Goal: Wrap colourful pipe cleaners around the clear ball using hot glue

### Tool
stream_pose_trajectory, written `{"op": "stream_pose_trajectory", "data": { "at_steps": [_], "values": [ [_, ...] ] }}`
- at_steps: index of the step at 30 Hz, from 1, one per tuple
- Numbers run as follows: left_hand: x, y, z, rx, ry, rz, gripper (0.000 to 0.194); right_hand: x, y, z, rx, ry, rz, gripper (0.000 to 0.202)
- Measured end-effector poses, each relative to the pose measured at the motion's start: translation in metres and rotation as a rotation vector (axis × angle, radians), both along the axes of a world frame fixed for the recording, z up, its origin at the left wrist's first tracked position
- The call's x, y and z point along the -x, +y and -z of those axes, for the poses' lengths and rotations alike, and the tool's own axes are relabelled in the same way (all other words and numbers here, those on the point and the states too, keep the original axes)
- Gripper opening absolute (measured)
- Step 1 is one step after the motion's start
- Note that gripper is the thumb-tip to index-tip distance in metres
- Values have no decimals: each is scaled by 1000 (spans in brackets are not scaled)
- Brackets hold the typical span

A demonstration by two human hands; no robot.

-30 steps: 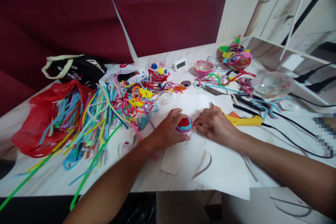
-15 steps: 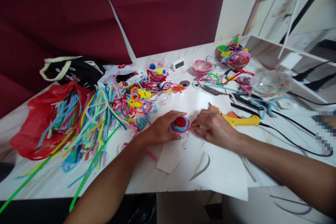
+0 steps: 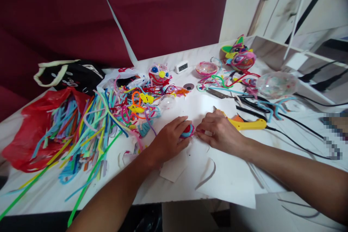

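"Over the white paper (image 3: 228, 185), what's changed?"

"Left hand (image 3: 171, 136) has curled further over the small round piece (image 3: 187, 131), so way less of it shows than 1 frame back. That hand's holding it. Right hand (image 3: 217, 128) is pinched narrow at its edge, can't tell what's between the fingertips."

"Textures?"

"Fuzzy red and blue rings on the piece, smooth yellow handle (image 3: 251, 124) nearby, skinny fluffy stems (image 3: 95, 130) spilling beside a crinkly red bag (image 3: 24, 134)."
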State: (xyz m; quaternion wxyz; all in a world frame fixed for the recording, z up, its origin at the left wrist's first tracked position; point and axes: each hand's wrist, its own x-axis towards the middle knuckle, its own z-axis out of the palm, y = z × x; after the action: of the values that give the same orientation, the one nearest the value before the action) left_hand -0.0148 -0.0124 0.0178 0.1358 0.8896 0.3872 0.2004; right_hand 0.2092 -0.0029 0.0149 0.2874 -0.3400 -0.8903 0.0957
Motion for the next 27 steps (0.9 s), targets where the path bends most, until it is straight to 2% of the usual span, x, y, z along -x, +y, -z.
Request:
{"op": "stream_pose_trajectory", "data": {
  "at_steps": [11, 18, 27],
  "values": [
    [6, 9, -1, 19, -7, 122, 44, -2, 0, 1, -6, -27, -17, 18],
    [1, 5, 7, -56, -11, 50, 42, 0, -1, -2, -10, -94, -21, 24],
    [1, 5, 9, -79, 24, 51, 40, -4, 1, 0, -49, -131, -28, 22]
  ]
}}
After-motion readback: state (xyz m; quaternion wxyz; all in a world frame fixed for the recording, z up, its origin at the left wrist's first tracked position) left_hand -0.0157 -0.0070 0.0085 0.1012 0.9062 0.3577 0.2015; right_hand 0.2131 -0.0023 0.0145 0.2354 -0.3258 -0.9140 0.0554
